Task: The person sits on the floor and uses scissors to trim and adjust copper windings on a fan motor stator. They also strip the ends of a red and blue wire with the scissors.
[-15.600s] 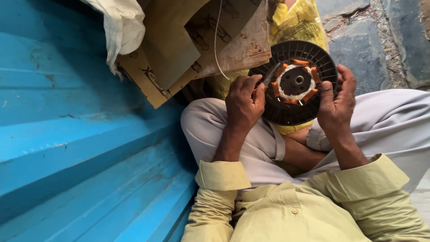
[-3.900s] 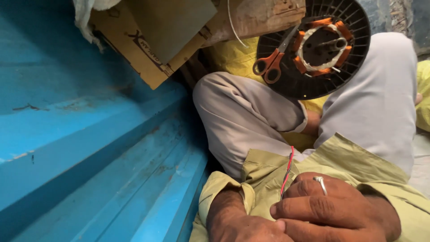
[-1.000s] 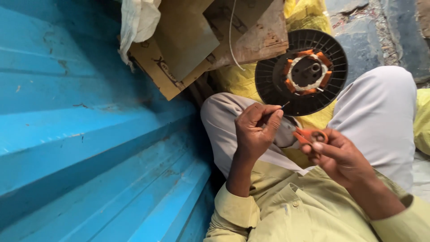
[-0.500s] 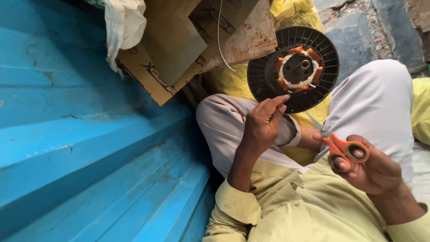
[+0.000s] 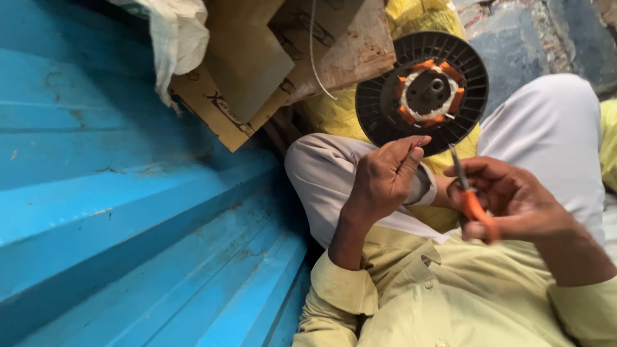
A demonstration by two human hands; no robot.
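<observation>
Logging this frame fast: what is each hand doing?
Left hand: fingers pinched together, contents too small to tell.
Right hand: closed on orange-handled scissors.

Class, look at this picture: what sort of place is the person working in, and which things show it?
Probably an informal repair spot on the ground, not a proper workshop. A blue corrugated metal sheet stands alongside, scrap boards are piled behind, and a black ribbed disc with orange-and-white windings rests by the person's knees.

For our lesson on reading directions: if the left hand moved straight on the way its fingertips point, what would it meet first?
Probably the black ribbed disc: the left hand points up and right toward its lower rim. Depth is unclear, so it might pass in front.
</observation>
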